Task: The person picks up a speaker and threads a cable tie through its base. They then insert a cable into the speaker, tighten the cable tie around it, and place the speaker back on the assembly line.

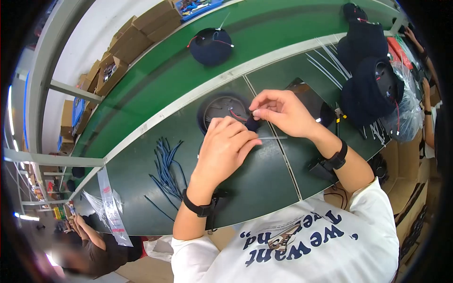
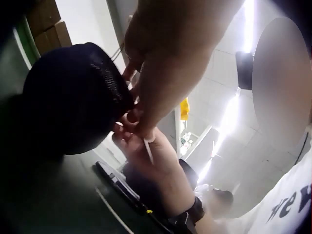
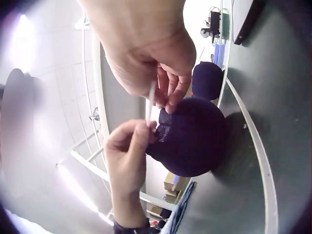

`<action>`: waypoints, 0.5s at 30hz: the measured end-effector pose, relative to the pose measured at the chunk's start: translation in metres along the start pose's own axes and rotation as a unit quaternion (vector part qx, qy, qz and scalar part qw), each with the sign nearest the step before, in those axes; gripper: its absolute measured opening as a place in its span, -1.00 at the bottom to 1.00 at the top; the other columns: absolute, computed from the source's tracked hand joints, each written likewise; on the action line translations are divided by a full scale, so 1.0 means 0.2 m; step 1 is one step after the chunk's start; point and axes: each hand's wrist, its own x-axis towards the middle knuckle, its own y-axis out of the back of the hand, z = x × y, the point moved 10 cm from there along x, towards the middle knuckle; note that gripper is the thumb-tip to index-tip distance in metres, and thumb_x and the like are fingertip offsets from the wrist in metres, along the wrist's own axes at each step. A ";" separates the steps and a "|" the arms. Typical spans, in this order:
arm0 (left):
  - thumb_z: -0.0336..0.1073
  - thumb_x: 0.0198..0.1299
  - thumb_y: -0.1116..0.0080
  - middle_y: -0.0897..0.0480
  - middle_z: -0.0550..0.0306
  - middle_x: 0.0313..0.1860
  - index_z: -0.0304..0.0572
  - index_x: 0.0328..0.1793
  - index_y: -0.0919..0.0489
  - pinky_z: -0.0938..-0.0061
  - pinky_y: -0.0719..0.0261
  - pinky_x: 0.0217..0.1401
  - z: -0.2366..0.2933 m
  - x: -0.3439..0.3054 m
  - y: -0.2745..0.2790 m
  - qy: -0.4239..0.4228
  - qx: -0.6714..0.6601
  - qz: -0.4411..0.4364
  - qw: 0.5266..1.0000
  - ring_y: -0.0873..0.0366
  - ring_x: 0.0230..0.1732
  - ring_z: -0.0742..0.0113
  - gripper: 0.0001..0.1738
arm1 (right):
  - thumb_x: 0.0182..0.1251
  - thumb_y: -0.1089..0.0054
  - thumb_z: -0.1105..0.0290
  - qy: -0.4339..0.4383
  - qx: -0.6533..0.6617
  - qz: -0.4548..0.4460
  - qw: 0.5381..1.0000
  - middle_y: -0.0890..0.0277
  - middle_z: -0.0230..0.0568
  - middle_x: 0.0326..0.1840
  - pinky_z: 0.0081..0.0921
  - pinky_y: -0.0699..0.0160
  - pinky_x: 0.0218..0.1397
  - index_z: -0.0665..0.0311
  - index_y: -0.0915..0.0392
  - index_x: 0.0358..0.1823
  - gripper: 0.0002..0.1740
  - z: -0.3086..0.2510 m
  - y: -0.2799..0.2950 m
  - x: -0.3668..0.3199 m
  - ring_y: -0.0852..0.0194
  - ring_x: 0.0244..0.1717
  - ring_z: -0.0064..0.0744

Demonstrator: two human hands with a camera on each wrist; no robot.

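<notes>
A round piece covered in navy fabric (image 3: 195,139) sits on the green table between the hands. In the head view, its black plastic inside (image 1: 216,111) faces up, with a red wire (image 1: 237,115) across it. The right hand (image 1: 285,113) pinches the gathered fabric edge (image 1: 253,124) between thumb and fingertips. Close beside it, the left hand (image 1: 225,148) holds a thin white cable tie (image 1: 274,137) between thumb and index finger, at the same edge. In the left wrist view the cable tie (image 2: 148,151) shows past the fingers. The left fingertips are partly hidden in the head view.
Navy cords (image 1: 166,162) lie left of the hands. White cable ties (image 1: 330,66), a dark flat panel (image 1: 309,99) and yellow-marked cutters (image 1: 338,119) lie to the right. More navy round pieces (image 1: 368,89) stack at far right; another (image 1: 212,49) sits behind the rail. Other people flank the table.
</notes>
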 end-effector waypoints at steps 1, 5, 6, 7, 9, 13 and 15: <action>-0.37 0.08 -0.59 -0.70 0.19 -0.26 -0.08 -0.20 -0.80 0.30 -0.48 0.03 0.01 0.01 0.02 -0.010 -0.041 0.020 0.999 -0.63 -0.16 0.18 -0.82 | 0.51 -0.28 0.62 -0.015 0.033 0.003 0.999 -0.71 -0.25 -0.05 -0.48 -0.70 0.18 0.42 -0.66 0.03 -0.86 0.02 0.01 -0.01 -0.72 -0.01 -0.50; -0.54 -0.01 -0.41 -0.62 0.06 -0.29 -0.22 -0.30 -0.68 0.30 -0.57 -0.11 -0.09 0.00 0.12 0.042 -0.051 0.071 0.995 -0.62 -0.22 0.08 -0.85 | 0.45 -0.30 0.69 0.007 0.095 -0.072 0.993 -0.71 -0.29 -0.08 -0.52 -0.70 0.18 0.42 -0.67 -0.01 -0.85 0.04 0.01 -0.05 -0.71 -0.01 -0.54; -0.52 -0.03 -0.42 -0.58 0.14 -0.29 -0.18 -0.31 -0.64 0.25 -0.45 -0.10 -0.13 -0.02 0.12 0.049 -0.069 0.079 0.993 -0.56 -0.21 0.10 -0.82 | 0.45 -0.31 0.69 0.008 0.099 -0.077 0.992 -0.72 -0.28 -0.07 -0.51 -0.71 0.18 0.42 -0.67 -0.01 -0.85 0.04 0.01 -0.05 -0.71 -0.01 -0.53; -0.54 -0.05 -0.40 -0.58 0.10 -0.30 -0.22 -0.31 -0.63 0.29 -0.51 -0.12 -0.15 -0.02 0.12 0.057 -0.065 0.065 0.994 -0.58 -0.23 0.08 -0.82 | 0.45 -0.31 0.68 0.009 0.104 -0.084 0.991 -0.72 -0.27 -0.07 -0.51 -0.71 0.18 0.42 -0.67 0.00 -0.84 0.04 0.01 -0.05 -0.72 -0.01 -0.52; -0.55 -0.08 -0.38 -0.56 0.09 -0.29 -0.23 -0.32 -0.62 0.31 -0.52 -0.13 -0.16 -0.02 0.11 0.061 -0.068 0.043 0.995 -0.56 -0.25 0.08 -0.81 | 0.45 -0.33 0.68 0.006 0.124 -0.089 0.988 -0.72 -0.25 -0.06 -0.50 -0.72 0.19 0.43 -0.67 0.00 -0.85 0.04 0.01 -0.06 -0.73 0.00 -0.51; -0.54 -0.12 -0.41 -0.51 0.16 -0.29 -0.18 -0.34 -0.58 0.28 -0.41 -0.16 -0.15 -0.02 0.09 0.046 -0.079 0.027 0.995 -0.49 -0.27 0.11 -0.77 | 0.46 -0.35 0.65 0.002 0.162 -0.087 0.983 -0.73 -0.23 -0.03 -0.50 -0.74 0.21 0.43 -0.67 0.01 -0.84 0.07 0.00 -0.05 -0.74 0.03 -0.50; -0.53 -0.14 -0.41 -0.51 0.16 -0.30 -0.17 -0.34 -0.58 0.28 -0.40 -0.17 -0.14 -0.02 0.09 0.043 -0.076 0.023 0.996 -0.48 -0.28 0.11 -0.76 | 0.46 -0.37 0.64 -0.005 0.167 -0.083 0.982 -0.73 -0.24 -0.03 -0.51 -0.74 0.21 0.42 -0.67 0.02 -0.83 0.08 0.00 -0.06 -0.74 0.03 -0.52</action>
